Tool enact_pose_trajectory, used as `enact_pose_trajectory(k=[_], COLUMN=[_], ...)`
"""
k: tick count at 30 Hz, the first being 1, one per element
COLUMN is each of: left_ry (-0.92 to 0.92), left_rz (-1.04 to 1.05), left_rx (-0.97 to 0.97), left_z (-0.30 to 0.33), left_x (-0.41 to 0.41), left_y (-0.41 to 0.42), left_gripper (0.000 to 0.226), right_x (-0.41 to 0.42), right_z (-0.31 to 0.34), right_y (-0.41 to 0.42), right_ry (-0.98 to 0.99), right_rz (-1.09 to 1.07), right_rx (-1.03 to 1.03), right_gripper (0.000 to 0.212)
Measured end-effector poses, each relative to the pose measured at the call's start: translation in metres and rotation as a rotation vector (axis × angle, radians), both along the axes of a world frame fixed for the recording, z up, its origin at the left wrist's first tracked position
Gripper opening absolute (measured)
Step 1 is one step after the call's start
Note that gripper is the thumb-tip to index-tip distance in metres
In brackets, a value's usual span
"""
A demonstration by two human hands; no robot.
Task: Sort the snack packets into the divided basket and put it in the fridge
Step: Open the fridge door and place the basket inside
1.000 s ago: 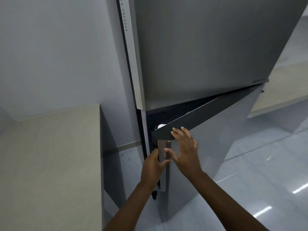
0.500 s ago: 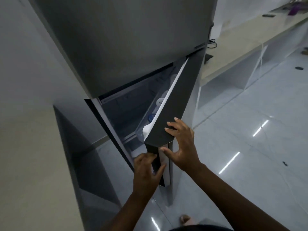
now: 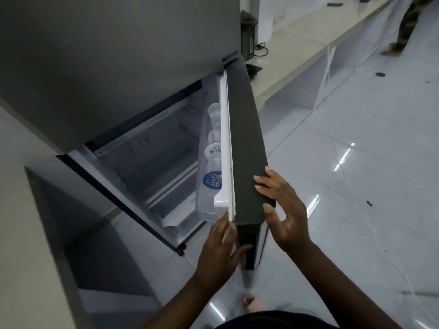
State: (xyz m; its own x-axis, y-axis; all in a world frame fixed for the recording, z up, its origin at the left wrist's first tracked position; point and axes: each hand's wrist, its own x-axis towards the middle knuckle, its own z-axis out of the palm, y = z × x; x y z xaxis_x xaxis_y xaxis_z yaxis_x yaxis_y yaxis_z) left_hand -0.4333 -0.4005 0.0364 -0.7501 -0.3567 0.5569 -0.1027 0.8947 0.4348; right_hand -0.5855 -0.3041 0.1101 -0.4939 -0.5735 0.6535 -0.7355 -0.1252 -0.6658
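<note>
A tall grey fridge [image 3: 114, 55] fills the upper left. Its lower door [image 3: 244, 148] stands wide open, edge-on to me. My left hand [image 3: 219, 250] grips the door's near edge by the handle. My right hand [image 3: 282, 210] rests on the door's dark top corner, fingers spread. Inside, pale shelves [image 3: 154, 167] look bare. Water bottles [image 3: 212, 179] stand in the door's rack. No basket or snack packets are in view.
A beige counter [image 3: 21, 245] runs along the left, close to the fridge. Another long counter [image 3: 308, 43] lies behind the door, with a dark appliance [image 3: 248, 36] and cable. A white cord [image 3: 337, 143] trails over the glossy floor. Another person's leg [image 3: 403, 27] is at top right.
The lower fridge door has swung from barely ajar to wide open, with both hands staying on its edge. The view has shifted right, showing the inside and the floor.
</note>
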Motion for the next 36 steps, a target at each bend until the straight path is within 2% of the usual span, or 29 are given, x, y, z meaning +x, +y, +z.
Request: enact_pose_trajectory(k=[6,12,17,23,30,33,36], left_ry=[-0.067,-0.176,-0.228,-0.236,-0.166,-0.128,-0.093], left_rz=[-0.222,-0.410,-0.506,-0.486,-0.441,-0.344,-0.197], left_rx=[-0.198,-0.239,-0.222,-0.255,-0.277,-0.237,-0.178], left_z=[-0.003,0.002,0.021,0.026,0.031,0.037,0.043], left_x=[-0.059,-0.120,-0.169,-0.193,-0.174,-0.154,-0.128], left_y=[0.035,0.061,0.089,0.107,0.082,0.058,0.033], left_gripper=[0.065,0.088,0.083,0.071,0.045,0.037,0.035], right_x=[-0.049,-0.089,-0.123,-0.164,-0.181,-0.174,-0.150], right_z=[0.023,0.040,0.039,0.039,0.045,0.052,0.058], right_y=[0.057,0.094,0.115,0.131,0.144,0.131,0.096], right_ry=[-0.036,-0.019,0.131,0.049,0.001,0.117,0.234], right_rz=[-0.110,-0.361,-0.592,-0.643,-0.620,-0.665,-0.489], right_rx=[0.146,0.334,0.522,0.454,0.469,0.437,0.298], right_gripper=[0.040,0.044,0.054,0.046,0.042,0.031,0.029])
